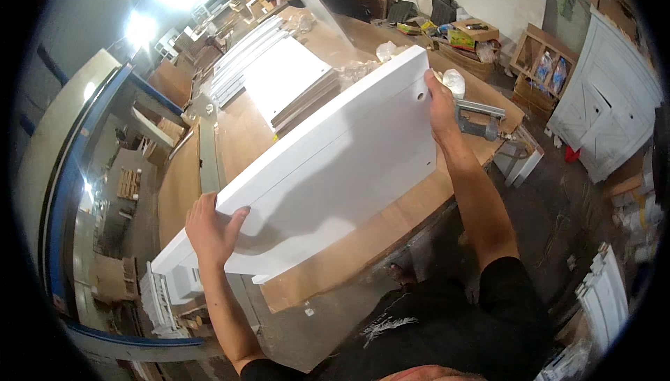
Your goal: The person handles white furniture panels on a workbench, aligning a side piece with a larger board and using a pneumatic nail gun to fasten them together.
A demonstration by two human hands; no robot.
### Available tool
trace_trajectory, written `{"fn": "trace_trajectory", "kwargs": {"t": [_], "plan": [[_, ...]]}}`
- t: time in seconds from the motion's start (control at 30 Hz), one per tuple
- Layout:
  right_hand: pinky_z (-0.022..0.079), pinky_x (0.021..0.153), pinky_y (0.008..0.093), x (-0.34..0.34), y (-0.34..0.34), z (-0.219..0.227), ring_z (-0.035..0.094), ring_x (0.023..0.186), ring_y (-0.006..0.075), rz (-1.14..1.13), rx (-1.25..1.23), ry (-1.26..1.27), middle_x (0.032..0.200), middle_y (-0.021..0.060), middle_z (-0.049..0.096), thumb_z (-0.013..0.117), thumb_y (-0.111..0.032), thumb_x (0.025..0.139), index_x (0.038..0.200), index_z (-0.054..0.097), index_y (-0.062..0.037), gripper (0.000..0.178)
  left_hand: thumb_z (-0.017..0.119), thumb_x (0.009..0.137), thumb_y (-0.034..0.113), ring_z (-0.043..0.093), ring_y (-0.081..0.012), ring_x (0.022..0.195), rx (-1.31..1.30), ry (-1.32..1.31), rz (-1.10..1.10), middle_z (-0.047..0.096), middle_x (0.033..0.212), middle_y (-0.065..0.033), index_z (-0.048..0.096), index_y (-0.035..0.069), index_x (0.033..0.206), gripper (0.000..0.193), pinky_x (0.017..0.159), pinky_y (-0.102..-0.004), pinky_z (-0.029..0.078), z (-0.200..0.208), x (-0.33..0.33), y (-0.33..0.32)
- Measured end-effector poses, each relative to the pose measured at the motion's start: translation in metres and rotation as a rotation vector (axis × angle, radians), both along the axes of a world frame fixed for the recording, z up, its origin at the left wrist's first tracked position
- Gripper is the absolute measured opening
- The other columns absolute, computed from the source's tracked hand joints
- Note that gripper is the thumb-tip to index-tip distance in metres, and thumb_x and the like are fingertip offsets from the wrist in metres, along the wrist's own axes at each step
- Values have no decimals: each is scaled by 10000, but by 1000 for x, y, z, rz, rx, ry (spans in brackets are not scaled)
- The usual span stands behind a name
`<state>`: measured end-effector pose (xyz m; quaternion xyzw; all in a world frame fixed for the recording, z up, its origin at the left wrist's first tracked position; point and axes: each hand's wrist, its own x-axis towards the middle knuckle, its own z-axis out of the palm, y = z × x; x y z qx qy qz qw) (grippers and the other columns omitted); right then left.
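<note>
The white panel [335, 165] stands before the stacked boards [286, 77]; the near tabletop strip [349, 259] lies free.

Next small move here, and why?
I'd probably ease the white panel slowly down flat, both hands on it: it's tilted up over the brown tabletop, the left hand and right hand hold opposite ends, and in this view its left end reaches past the tabletop's edge.
</note>
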<state>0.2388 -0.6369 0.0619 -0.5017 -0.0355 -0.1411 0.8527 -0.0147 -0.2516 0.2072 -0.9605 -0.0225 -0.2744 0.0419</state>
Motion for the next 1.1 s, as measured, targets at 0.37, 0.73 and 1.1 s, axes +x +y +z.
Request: {"fn": "trace_trajectory", "kwargs": {"t": [0.37, 0.73, 1.1], "plan": [[476, 883, 308, -15, -36, -179, 596, 987, 135, -184, -436, 94, 1076, 44, 654, 574, -312, 1027, 1191, 651, 0, 361, 861, 752, 352, 619, -351, 852, -49, -50, -66, 668, 965, -151, 650, 22, 1141, 552, 789, -435, 479, -12, 13, 8], [260, 1198, 380, -85, 80, -285, 278, 1480, 326, -281, -417, 647, 1635, 197, 220, 550, -225, 946, 1574, 230, 19, 746, 790, 879, 265, 659, -235, 906, -172, 41, -34, 689, 1006, -134, 621, 4, 1183, 435, 830, -352, 513, -25, 22, 19], [331, 1175, 429, -90, 70, -271, 366, 1450, 328, -308, -475, 669, 1567, 208, 370, 589, -287, 896, 1511, 380, -14, 705, 802, 864, 278, 667, -253, 873, -191, 37, -47, 693, 994, -136, 623, 16, 1193, 458, 796, -359, 517, -28, 26, 17]]}}
